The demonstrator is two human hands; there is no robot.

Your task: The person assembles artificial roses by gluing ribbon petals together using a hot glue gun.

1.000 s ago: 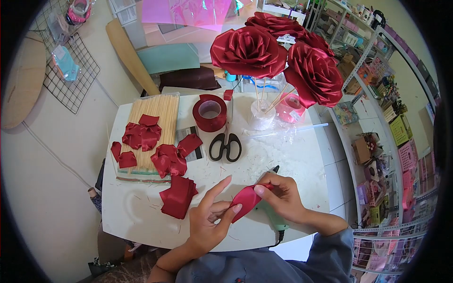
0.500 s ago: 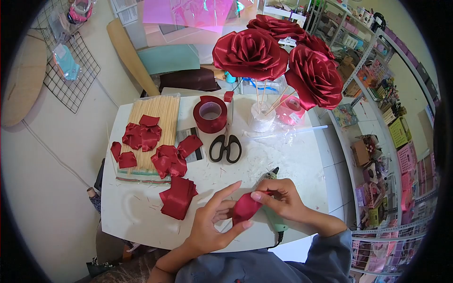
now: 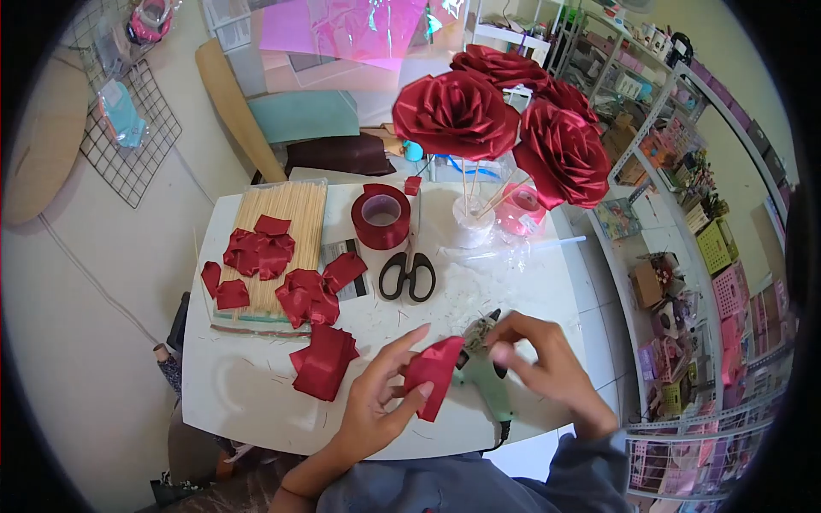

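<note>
A folded piece of dark red satin ribbon (image 3: 434, 376) is pinched between the thumb and fingers of my left hand (image 3: 374, 415), above the front of the table. My right hand (image 3: 547, 368) is apart from the ribbon, over the glue gun (image 3: 486, 385), its fingers bent and thumb apart. The pale green glue gun lies on the table with its dark nozzle pointing away from me. Whether my right fingertips touch it is hard to see. To the left of my left hand rests a stack of cut red ribbon pieces (image 3: 325, 363).
Black-handled scissors (image 3: 408, 278) and a red ribbon roll (image 3: 381, 217) lie mid-table. Shaped red petals (image 3: 259, 250) sit on bundled wooden sticks (image 3: 282, 205). Large red satin roses (image 3: 456, 115) stand on sticks in a white holder (image 3: 473, 224). Shelving (image 3: 676, 256) lines the right side.
My right hand has let go of the ribbon and moved right and slightly up, over the glue gun. The ribbon stays in my left hand, turned more upright. The view has shifted slightly.
</note>
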